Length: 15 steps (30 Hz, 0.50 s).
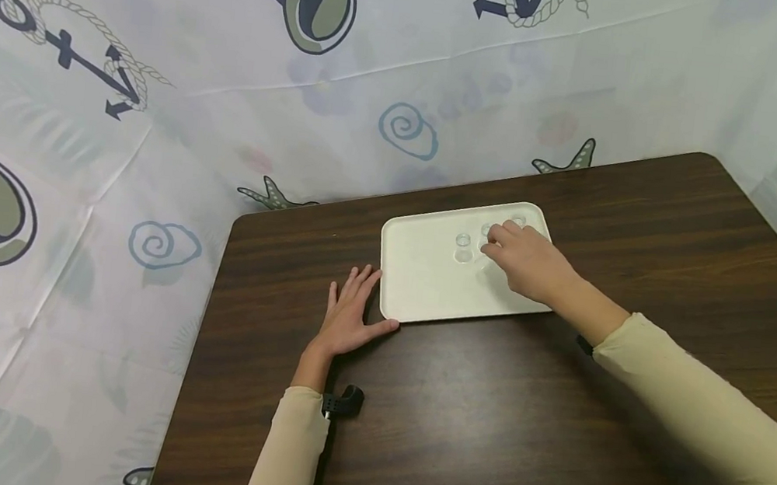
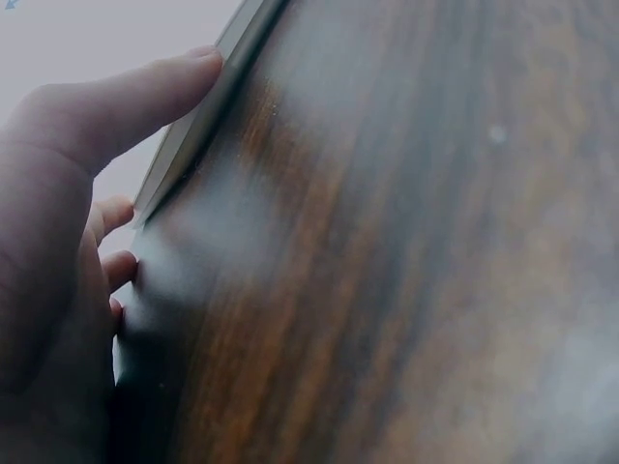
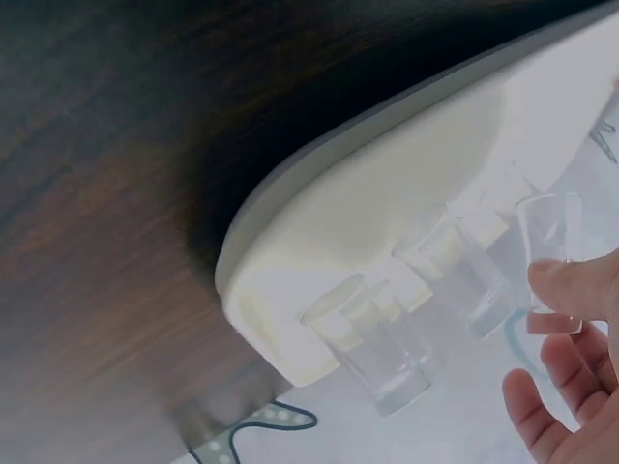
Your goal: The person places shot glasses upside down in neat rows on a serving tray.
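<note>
My right hand [image 1: 525, 262] reaches over the white tray [image 1: 426, 285]. In the right wrist view its thumb and fingers [image 3: 571, 285] pinch a small clear shot glass [image 3: 549, 222]. Two more shot glasses, one nearer the tray's end [image 3: 372, 348] and one between [image 3: 469, 280], stand beside it. The head view shows a shot glass [image 1: 463, 248] left of the fingertips, and others partly hidden behind the hand. My left hand [image 1: 347, 320] is spread at the tray's left front corner. Its straight thumb [image 2: 164, 92] touches the rim, with the fingertips along the left side.
The tray lies on a dark wood-grain table [image 1: 483, 423], close to its back edge. Behind and to the left hangs a pale cloth [image 1: 195, 138] printed with anchors, shells and starfish. A black strap [image 1: 343, 402] sits on the left wrist.
</note>
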Each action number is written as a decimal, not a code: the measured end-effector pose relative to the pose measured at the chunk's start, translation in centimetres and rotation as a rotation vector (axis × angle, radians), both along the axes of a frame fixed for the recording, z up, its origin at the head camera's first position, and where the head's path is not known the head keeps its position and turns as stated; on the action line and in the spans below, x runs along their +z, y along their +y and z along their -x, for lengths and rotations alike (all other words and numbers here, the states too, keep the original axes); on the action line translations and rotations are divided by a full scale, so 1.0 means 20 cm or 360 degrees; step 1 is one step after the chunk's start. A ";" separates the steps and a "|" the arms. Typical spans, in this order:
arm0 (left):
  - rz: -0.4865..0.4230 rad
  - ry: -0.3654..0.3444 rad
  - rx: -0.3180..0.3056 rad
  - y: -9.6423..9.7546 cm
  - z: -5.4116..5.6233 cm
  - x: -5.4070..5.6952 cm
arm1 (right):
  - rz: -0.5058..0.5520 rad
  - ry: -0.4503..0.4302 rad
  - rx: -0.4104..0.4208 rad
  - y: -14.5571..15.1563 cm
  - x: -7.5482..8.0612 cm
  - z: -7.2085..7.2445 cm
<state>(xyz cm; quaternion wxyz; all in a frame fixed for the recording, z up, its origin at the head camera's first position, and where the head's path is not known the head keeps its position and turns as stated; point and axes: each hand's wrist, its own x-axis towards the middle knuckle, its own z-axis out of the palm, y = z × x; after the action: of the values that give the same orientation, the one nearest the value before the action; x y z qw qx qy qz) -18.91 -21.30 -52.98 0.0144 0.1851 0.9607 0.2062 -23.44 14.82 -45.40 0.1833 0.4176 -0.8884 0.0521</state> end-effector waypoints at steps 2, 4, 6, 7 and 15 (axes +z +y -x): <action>-0.0006 -0.0001 -0.0001 0.00 0.00 0.00 | -0.0080 0.0038 0.0006 -0.02 0.00 0.00; -0.0010 -0.0010 0.0003 0.00 0.00 0.00 | -0.0151 0.0064 0.0003 -0.04 -0.01 0.01; -0.0012 -0.0020 0.0006 0.00 -0.01 0.00 | -0.0198 0.0075 0.0003 -0.05 -0.02 0.01; -0.0010 -0.0025 0.0006 0.00 -0.01 0.00 | -0.0215 0.0082 0.0001 -0.06 -0.02 0.02; -0.0005 -0.0001 0.0004 0.00 0.00 0.00 | -0.0280 0.0084 0.0016 -0.09 -0.04 0.02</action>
<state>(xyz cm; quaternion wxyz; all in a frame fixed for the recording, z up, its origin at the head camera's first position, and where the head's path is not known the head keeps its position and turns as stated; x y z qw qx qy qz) -18.89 -21.31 -52.93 0.0142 0.1838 0.9606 0.2079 -23.86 13.08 -46.27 0.1688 0.4377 -0.8824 -0.0363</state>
